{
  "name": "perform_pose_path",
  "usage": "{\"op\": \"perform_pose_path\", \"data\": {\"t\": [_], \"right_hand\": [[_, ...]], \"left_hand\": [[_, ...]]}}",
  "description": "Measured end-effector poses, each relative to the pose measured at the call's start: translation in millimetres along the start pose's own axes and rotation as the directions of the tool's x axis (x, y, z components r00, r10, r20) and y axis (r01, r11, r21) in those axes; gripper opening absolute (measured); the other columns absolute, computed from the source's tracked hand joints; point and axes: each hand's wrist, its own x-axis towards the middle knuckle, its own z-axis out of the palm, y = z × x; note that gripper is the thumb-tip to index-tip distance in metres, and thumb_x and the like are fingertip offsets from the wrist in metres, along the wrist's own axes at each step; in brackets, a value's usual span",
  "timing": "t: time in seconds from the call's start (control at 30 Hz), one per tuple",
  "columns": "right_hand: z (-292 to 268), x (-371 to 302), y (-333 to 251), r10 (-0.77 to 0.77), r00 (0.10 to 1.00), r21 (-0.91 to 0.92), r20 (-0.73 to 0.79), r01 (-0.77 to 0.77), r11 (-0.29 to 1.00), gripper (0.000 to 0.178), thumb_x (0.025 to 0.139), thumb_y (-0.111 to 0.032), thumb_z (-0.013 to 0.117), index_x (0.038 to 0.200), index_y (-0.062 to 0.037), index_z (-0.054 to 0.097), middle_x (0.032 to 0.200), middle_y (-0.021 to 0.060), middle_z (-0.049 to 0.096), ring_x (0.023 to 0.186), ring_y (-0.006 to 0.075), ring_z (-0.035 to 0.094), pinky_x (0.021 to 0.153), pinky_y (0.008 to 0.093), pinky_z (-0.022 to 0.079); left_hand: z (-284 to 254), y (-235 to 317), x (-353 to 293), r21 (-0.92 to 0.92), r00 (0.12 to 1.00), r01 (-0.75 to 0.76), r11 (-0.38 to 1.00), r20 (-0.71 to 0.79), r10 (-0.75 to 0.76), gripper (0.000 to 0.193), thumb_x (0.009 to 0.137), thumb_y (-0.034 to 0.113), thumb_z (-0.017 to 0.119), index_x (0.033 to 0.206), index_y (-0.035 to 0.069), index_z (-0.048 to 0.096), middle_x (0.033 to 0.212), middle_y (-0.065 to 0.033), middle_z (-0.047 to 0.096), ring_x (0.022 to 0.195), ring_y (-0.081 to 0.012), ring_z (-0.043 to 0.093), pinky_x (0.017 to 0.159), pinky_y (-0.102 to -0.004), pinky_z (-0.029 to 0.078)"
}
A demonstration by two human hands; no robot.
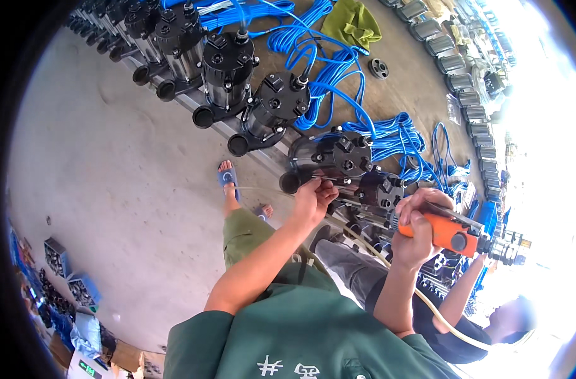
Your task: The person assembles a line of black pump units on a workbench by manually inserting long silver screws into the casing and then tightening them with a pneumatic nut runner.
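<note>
My left hand is closed, thumb and fingertips together, at the side of a black-topped steel pump. Whatever its fingers pinch is too small to make out. To the right, my right hand wraps round an orange power tool and holds it up above the row. The tool's silver metal end points right, away from my left hand. Just below the tool and between my hands, another black-topped pump is partly hidden.
More pumps stand in a row on a rail, with coiled blue cables behind them. A pale hose runs past my right forearm. A co-worker's arm is close on the right. Blue bins stand on the floor at lower left.
</note>
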Motion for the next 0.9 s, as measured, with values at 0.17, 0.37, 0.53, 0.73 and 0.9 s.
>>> {"op": "perform_pose_path", "data": {"t": [0.17,0.37,0.53,0.73,0.9], "right_hand": [[3,6,12,-0.001,1.000,0.015,0.016,0.001,1.000,0.035,0.078,0.003,0.059,0.112,0.0032,0.055,0.096,0.0179,0.061,0.060,0.0159,0.056,0.064,0.0324,0.051],[2,12,26,0.000,1.000,0.006,0.021,-0.001,1.000,0.036,0.078,0.003,0.059,0.114,0.0030,0.055,0.098,0.0183,0.061,0.061,0.0159,0.056,0.065,0.0332,0.051],[6,17,37,-0.006,0.999,0.038,0.047,0.004,0.999,0.034,0.077,0.007,0.055,0.110,0.0035,0.054,0.097,0.0174,0.060,0.062,0.0160,0.056,0.063,0.0324,0.051],[4,21,37,-0.005,0.999,0.034,0.035,0.004,0.999,0.030,0.075,0.009,0.053,0.105,0.0033,0.053,0.095,0.0172,0.059,0.061,0.0154,0.056,0.061,0.0311,0.051],[2,23,39,-0.004,0.999,0.055,0.041,0.002,0.998,0.031,0.075,0.009,0.054,0.106,0.0034,0.054,0.095,0.0171,0.059,0.061,0.0153,0.055,0.061,0.0315,0.051]], "left_hand": [[3,-1,1,-0.036,1.000,0.018,0.999,-0.008,-0.019,0.015,0.102,0.010,0.046,0.100,0.004,0.059,0.089,-0.0135,0.067,0.081,-0.0293,0.066,0.084,-0.0454,0.055],[-3,2,4,-0.061,1.000,0.014,0.998,0.026,-0.012,0.015,0.103,0.008,0.043,0.100,0.005,0.058,0.087,-0.0139,0.067,0.078,-0.0291,0.068,0.081,-0.0432,0.058],[-1,-1,7,-0.027,1.000,0.012,1.000,0.000,-0.012,0.017,0.102,0.009,0.045,0.099,0.002,0.060,0.089,-0.0152,0.066,0.079,-0.0285,0.064,0.083,-0.0443,0.055],[16,1,-6,0.001,0.998,-0.023,1.000,-0.051,0.023,0.019,0.103,0.009,0.044,0.103,0.000,0.061,0.087,-0.0144,0.066,0.076,-0.0296,0.066,0.082,-0.0440,0.056],[4,1,-1,-0.027,0.998,-0.025,0.999,-0.054,0.024,0.019,0.102,0.010,0.045,0.103,0.001,0.061,0.088,-0.0144,0.067,0.079,-0.0302,0.067,0.082,-0.0435,0.056]]}}
